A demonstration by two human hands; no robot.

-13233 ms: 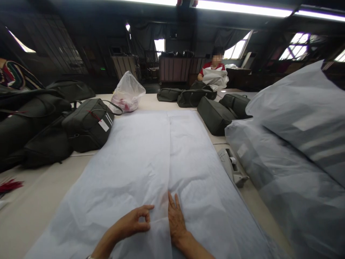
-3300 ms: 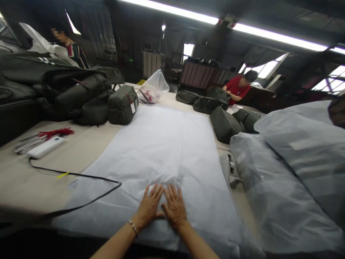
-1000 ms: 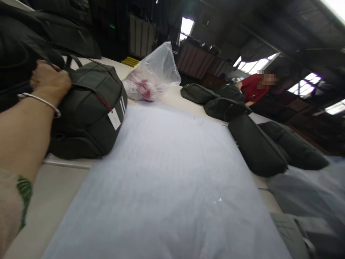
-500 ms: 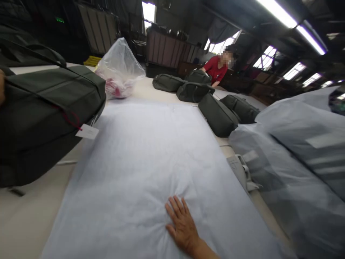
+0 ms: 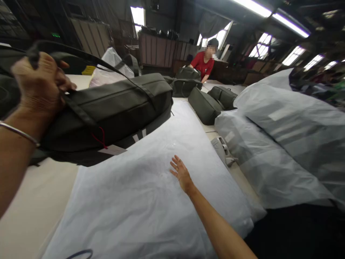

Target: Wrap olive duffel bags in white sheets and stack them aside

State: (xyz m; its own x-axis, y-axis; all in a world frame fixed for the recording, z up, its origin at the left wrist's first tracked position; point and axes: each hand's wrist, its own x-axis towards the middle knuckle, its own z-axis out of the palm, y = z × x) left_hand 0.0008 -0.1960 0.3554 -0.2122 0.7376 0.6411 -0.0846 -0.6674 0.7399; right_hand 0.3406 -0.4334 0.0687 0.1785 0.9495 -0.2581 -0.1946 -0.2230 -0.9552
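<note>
My left hand (image 5: 44,81), with a bangle on its wrist, is closed round the straps of a dark green duffel bag (image 5: 115,108). The bag hangs tilted over the left part of a white plastic sheet or stack of plastic bags (image 5: 151,205). From the bag dangles a white tag (image 5: 111,150) on a red cord. My right hand (image 5: 182,174) is above or on the white plastic, fingers spread and holding nothing; whether it touches the plastic I cannot tell.
On the right lie bags wrapped in translucent plastic (image 5: 285,144). Several dark green bags (image 5: 206,106) stand further back, where a person in a red shirt (image 5: 202,63) handles one. A clear plastic bag (image 5: 113,70) sits behind my held bag. A light-coloured tool or strap (image 5: 223,149) lies on the table.
My left hand has brought the duffel bag from the left edge rightward over the white plastic. My right hand has moved forward, away from me, with its fingers still spread.
</note>
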